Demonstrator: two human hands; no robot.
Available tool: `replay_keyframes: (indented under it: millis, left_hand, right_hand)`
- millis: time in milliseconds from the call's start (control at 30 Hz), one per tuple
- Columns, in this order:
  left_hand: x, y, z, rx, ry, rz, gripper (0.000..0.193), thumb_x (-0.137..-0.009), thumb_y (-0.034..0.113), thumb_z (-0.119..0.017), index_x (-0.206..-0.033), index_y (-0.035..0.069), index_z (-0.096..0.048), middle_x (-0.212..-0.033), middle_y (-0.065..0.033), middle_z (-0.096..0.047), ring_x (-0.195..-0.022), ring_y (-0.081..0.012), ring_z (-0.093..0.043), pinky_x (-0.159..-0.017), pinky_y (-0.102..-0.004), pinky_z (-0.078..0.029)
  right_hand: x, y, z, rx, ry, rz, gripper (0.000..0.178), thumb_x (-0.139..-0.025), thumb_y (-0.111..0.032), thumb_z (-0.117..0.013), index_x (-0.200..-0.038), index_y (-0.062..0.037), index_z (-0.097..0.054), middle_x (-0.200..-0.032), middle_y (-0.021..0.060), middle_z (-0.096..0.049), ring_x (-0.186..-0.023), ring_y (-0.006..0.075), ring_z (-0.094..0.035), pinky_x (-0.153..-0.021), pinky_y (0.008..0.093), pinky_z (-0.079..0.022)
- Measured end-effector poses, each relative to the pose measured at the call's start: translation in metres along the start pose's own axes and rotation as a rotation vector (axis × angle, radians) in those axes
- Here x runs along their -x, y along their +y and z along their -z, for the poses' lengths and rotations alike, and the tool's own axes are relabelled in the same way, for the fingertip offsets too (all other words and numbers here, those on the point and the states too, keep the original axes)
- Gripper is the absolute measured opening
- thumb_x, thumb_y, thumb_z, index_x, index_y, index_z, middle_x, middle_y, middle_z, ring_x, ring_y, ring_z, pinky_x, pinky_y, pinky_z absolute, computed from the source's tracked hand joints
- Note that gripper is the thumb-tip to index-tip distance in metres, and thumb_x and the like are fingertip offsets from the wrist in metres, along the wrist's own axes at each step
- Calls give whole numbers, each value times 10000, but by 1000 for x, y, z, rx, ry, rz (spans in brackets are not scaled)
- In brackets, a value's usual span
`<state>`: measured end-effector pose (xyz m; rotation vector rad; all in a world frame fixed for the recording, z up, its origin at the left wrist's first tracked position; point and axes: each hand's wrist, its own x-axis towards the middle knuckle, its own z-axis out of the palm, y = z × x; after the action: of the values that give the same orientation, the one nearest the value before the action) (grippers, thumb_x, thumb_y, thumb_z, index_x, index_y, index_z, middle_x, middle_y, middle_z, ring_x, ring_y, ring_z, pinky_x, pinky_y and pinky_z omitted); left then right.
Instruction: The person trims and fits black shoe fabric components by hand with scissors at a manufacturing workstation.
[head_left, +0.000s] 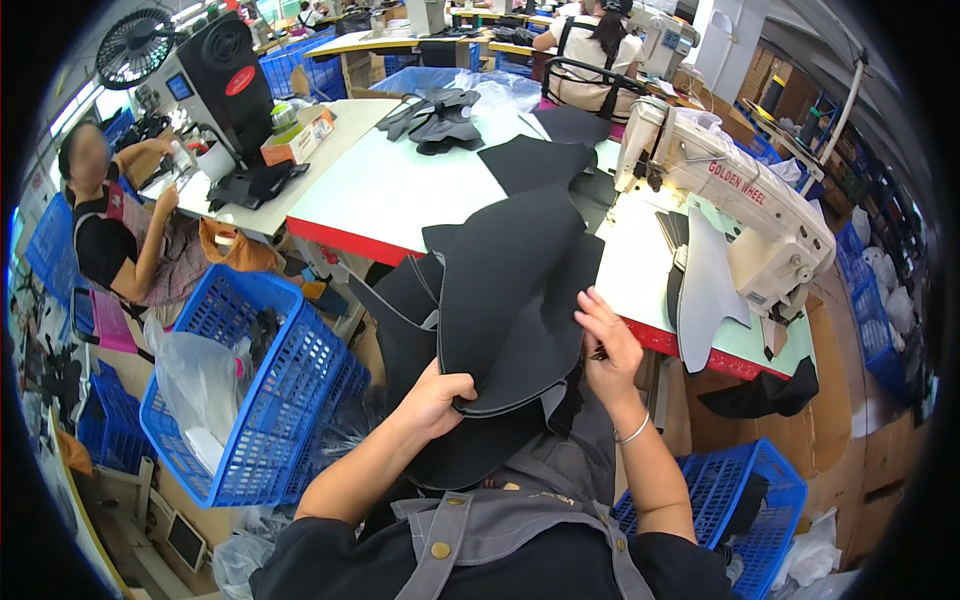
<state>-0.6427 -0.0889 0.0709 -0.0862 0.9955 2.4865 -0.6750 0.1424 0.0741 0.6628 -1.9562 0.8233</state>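
Black fabric panels, cut in curved shapes with pale edges, hang in a layered bundle in front of my body. My left hand is closed on their lower left edge, thumb on top and fingers underneath. At the right edge of the bundle, my right hand rests with its fingers stretched out against the fabric; its thumb is hidden. The far ends of the panels lie over the front of the pale green table. More black layers show below and left of the held ones.
A white sewing machine stands on the table's right, beside a grey curved panel. Dark cut pieces lie at the far side. Blue baskets flank me, left and right. A co-worker sits at left, near a black machine.
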Motion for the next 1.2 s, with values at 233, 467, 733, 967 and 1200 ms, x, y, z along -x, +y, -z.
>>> replay_keyframes:
  millis: [233,467,733,967,1200]
  left_hand:
    - [-1,4,3,-27,39,18,606,-575,-167,-425,-1153,6,-487,-1009,-91,-544,-877,-207,-585,-707,-294,-502]
    - [2,4,6,-167,70,49,568,-575,-158,-442,-1121,-15,-510,-966,-94,-555,-823,-199,-590,-671,-293,-509]
    - [4,-1,1,-490,-129,20,525,-670,-90,-506,-1192,-36,-494,-1061,-74,-569,-937,-155,-560,-825,-284,-470]
    - [10,-15,-2,-835,-228,7,587,-715,-57,-569,-1282,-7,-429,-1167,-56,-525,-1092,-150,-483,-941,-286,-391]
    - [-5,-8,2,-277,-103,195,541,-732,-25,-581,-1253,-16,-434,-1122,-114,-562,-1006,-201,-572,-877,-324,-472]
  right_hand:
    - [-13,-6,64,300,-47,395,259,-683,27,-635,-933,-10,-577,-821,102,-601,-700,260,-631,-527,304,-498]
    - [40,-32,77,-206,-691,-129,375,-555,77,-542,-907,-36,-605,-818,112,-614,-694,278,-604,-565,339,-503]
    - [-30,-56,60,-85,-443,95,320,-666,-3,-710,-973,-20,-623,-926,112,-640,-831,261,-630,-642,322,-534]
    - [-44,-52,-8,199,-505,-166,457,-787,-177,-669,-1171,18,-517,-1085,215,-601,-1004,349,-593,-806,392,-505]
    - [-10,-33,-24,-146,-600,-113,476,-838,-159,-609,-1271,-18,-470,-1183,212,-560,-1099,323,-558,-871,367,-489]
